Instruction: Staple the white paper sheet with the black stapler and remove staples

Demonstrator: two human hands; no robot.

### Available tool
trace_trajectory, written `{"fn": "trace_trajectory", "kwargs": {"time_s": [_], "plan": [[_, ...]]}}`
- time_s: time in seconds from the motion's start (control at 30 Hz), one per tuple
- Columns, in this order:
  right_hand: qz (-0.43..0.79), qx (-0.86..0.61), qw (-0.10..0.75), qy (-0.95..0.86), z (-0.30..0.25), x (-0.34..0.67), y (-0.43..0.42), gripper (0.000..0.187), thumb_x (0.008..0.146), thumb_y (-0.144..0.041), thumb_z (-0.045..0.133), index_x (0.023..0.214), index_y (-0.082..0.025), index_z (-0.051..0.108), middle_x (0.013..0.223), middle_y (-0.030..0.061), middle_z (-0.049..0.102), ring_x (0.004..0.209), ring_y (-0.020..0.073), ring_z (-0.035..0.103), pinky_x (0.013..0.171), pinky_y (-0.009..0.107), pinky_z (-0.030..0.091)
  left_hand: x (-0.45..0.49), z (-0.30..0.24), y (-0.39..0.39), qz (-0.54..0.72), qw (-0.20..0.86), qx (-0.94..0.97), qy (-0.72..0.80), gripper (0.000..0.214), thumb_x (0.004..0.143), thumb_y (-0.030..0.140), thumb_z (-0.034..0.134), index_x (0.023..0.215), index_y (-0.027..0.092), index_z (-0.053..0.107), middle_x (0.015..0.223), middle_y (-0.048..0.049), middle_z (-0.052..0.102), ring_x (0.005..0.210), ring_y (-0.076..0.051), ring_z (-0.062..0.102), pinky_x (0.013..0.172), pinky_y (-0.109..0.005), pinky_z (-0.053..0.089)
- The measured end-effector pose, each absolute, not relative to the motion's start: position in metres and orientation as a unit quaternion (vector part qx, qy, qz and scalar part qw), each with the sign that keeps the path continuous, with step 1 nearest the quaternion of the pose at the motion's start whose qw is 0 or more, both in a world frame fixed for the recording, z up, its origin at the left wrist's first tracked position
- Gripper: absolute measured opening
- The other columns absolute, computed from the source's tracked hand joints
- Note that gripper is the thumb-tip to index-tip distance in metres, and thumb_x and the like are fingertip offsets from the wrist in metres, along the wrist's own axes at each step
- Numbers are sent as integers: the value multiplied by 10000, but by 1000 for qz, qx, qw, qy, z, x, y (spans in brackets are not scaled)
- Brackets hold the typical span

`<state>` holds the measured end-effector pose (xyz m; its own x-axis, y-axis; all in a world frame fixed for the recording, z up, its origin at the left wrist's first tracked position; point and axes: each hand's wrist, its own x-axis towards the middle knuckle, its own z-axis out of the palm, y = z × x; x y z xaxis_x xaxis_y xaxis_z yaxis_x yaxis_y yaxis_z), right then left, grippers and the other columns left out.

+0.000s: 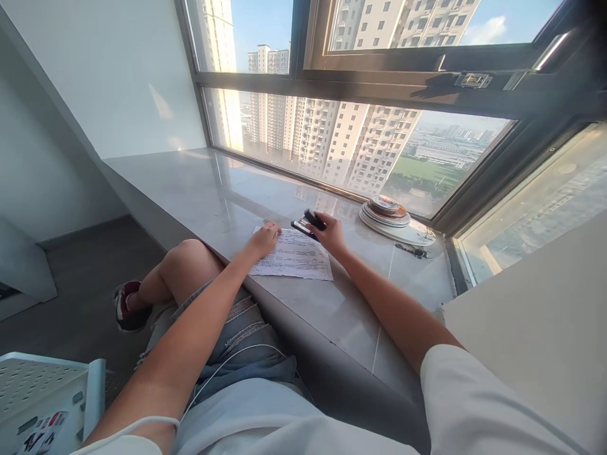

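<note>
- On the pale grey surface [199, 183] under the window, head view: a printed paper sheet [296, 258] lies flat near the front edge, straight ahead of us.
- Our left hand [264, 240] rests on the sheet's upper left corner, palm down, fingers loosely spread, gripping nothing.
- Our right hand [332, 235] sits at the sheet's upper right corner, fingers closed around a black stapler [308, 223]. The stapler's nose points left, over the sheet's top edge. We cannot tell whether it touches the paper.
- Right of that hand, near the window frame: a stack of round plates [386, 212], widest at the bottom.
- Just in front of the stack: a small dark bunch [415, 252], too small to identify.
- Below the surface edge: our bare knee [190, 259], a dark shoe [127, 308] on the floor, and a white cable [237, 354] across our lap.
- Lower left corner: a white perforated rack [33, 382].
</note>
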<state>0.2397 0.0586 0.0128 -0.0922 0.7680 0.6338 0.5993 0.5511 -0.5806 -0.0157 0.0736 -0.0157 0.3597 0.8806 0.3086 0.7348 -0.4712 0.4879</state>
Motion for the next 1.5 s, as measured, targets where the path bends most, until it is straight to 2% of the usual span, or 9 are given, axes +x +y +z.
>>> {"fn": "trace_trajectory", "kwargs": {"time_s": [0.13,0.27,0.43,0.5,0.63,0.77,0.87,1.03,1.5], "plan": [[130,-416,418,-797,7,208,47,418,850,-574,710,1117,-256,763,932,49,723,849,242,656,779,343,492,-21,-14,80,314,172,788,501,399,943,131,366,1125,200,714,1182,-71,719,1123,-221,658,1002,-343,524],[150,-385,386,-825,1,209,50,497,833,-648,705,1149,-269,762,990,64,742,946,270,661,847,370,499,-24,-13,86,336,203,755,525,374,911,120,404,1022,198,752,1121,-57,754,1083,-207,682,977,-312,532],[221,-463,436,-739,-11,225,71,675,957,-751,351,905,-232,779,891,63,751,839,247,677,803,376,509,-20,-7,79,286,191,776,528,360,878,107,439,989,205,766,1194,-68,739,1111,-232,681,976,-325,535],[220,-519,428,-706,-17,230,81,702,947,-752,323,765,-221,744,766,65,726,740,243,661,759,384,503,-17,-5,70,282,186,774,535,338,877,116,463,1002,199,766,1232,-81,727,1128,-248,677,967,-332,541],[235,-543,399,-700,-22,236,92,594,934,-660,388,667,-223,690,694,60,708,684,233,636,719,381,492,-13,-6,54,370,249,707,549,342,965,196,414,1096,200,731,1185,-70,750,1149,-231,673,987,-340,543],[235,-536,389,-712,-18,238,87,460,912,-553,457,717,-216,702,689,36,690,684,209,607,670,334,462,-15,-13,53,480,397,599,503,367,1026,255,323,1093,155,669,1185,-121,744,1145,-206,687,1011,-346,545],[235,-542,371,-716,-12,237,80,379,900,-447,458,770,-195,710,726,36,690,701,193,589,658,302,431,-18,-19,57,513,458,560,462,330,1030,303,367,1056,148,658,1167,-150,740,1135,-224,694,1018,-367,544],[225,-564,361,-707,-6,233,73,364,897,-376,417,794,-178,705,706,39,667,705,190,578,676,294,420,-21,-26,60,521,460,562,448,270,997,317,458,1038,153,668,1137,-152,741,1117,-246,696,1000,-382,547],[211,-561,345,-722,-6,230,78,287,844,-283,437,742,-183,686,748,66,700,737,204,587,698,303,439,-20,-27,62,529,452,565,443,264,984,279,454,1010,145,679,1081,-139,758,1077,-230,715,1003,-378,546]]}}
